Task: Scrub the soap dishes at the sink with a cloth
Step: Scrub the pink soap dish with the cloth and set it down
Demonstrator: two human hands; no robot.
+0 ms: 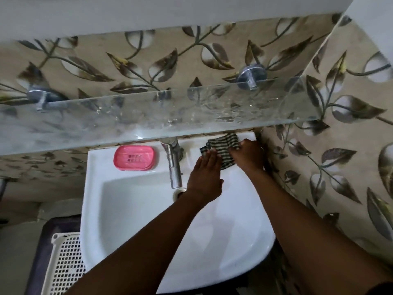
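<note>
Hands: left hand (205, 173) flat, right hand (247, 154) pinching the striped cloth (221, 149) on the sink (131, 209) ledge.
Risk: cloth could slide into basin; pink soap dish (134, 157) untouched.

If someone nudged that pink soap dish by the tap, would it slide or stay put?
The pink soap dish looks like thin plastic, so probably light and easy to shift. It sits on the sink's glossy white ledge, which may be wet, so it would likely slide rather than grip. Being low and flat, it seems unlikely to tip.
</note>
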